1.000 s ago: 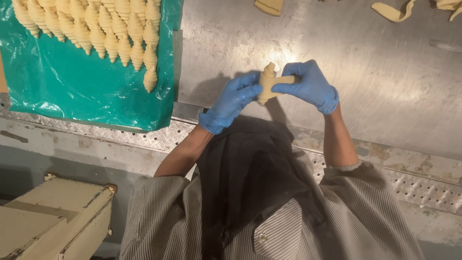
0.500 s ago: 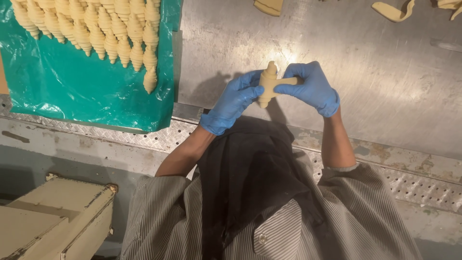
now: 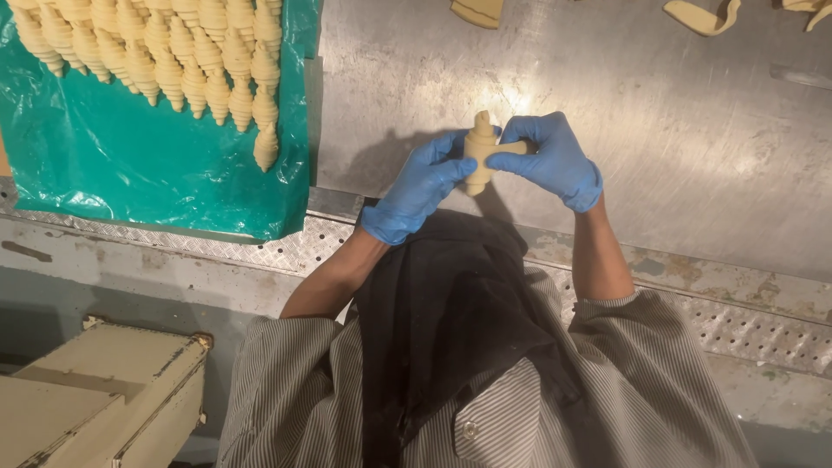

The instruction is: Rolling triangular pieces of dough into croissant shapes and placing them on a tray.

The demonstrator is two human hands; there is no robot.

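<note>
Two blue-gloved hands, left (image 3: 422,185) and right (image 3: 551,158), fingers closed around one rolled dough piece (image 3: 479,148).

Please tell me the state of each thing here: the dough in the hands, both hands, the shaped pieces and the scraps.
Dough piece: partly rolled, held above the steel table.
Left hand: gloved, gripping the dough.
Right hand: gloved, pinching the dough's end.
Shaped rolls: finished, lined up on green plastic sheet.
Dough scraps: flat, unrolled.

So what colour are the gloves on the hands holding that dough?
Bright blue, on both the left hand and right hand around the pale dough piece; clear in the head view.
</note>
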